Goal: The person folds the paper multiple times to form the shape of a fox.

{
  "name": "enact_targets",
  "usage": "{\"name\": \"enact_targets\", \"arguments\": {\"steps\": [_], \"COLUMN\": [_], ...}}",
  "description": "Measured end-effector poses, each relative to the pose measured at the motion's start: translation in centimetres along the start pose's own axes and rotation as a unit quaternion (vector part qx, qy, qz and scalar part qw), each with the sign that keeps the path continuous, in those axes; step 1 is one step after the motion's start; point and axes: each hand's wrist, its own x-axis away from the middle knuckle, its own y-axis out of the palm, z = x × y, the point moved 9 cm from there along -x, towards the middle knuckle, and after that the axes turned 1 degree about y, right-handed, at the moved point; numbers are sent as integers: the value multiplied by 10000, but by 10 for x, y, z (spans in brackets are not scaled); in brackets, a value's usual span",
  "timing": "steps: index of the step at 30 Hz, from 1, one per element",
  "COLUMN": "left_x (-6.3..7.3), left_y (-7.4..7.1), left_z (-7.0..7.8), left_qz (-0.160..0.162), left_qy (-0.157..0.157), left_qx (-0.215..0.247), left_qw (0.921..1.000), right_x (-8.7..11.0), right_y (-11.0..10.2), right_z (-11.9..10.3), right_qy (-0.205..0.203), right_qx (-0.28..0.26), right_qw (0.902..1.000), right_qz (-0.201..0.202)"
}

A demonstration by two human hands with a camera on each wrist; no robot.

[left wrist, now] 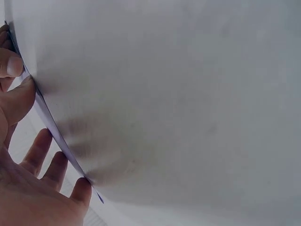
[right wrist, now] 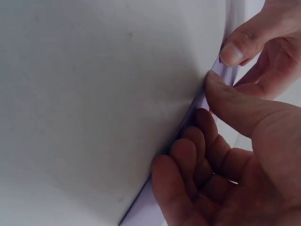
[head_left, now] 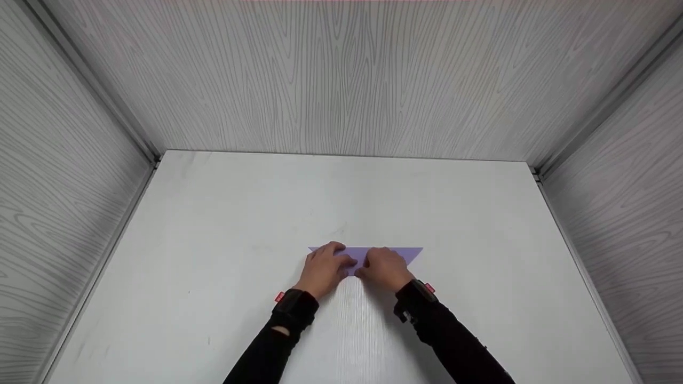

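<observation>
a: quick one, what's on the worktop?
b: purple paper, front of center, lying under both hands. long straight edge faces the back wall, right side slants inward toward the person.
a: left hand?
b: on the left part of the paper. fingers fairly straight and spread, touching it, not clenched. thumb at the paper too, close to the right hand. small left tip of the paper pokes out past the fingers.
a: right hand?
b: just beside the left, over the paper right of its middle. fingers curled in, tips against the paper, thumb tip at its near edge. can't tell if it pinches the sheet or only presses. right corner sticks out beyond that hand.
a: wrist views add anything?
b: paper shows as a thin strip there, fingertips and thumbs along it. right wrist view has both thumbs near each other, apart.
a: rest?
b: black sleeves, dark wrist straps, red tag by each wrist. gray wood-grain walls at back and both sides, worktop white.
</observation>
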Motion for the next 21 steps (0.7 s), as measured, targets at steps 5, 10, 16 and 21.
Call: {"name": "enact_targets", "arguments": {"steps": [5,10,16,21], "left_x": [1,2,1,1], "left_y": [1,1,1,3], "left_z": [-2,-4,-3,-2], "left_qz": [-60,-66,-66,-51], "left_qy": [13,7,41,60], "left_qx": [35,63,84,125], "left_qw": [10000,10000,9999,9999], "right_x": [1,6,14,20], "right_y": [-4,-14,-27,-34], "right_z": [12,33,58,76], "right_qy": [38,259,428,391], "right_qx": [107,189,249,296], "right_qw": [9999,9994,9986,9985], "right_qz": [-75,-104,-166,-245]}}
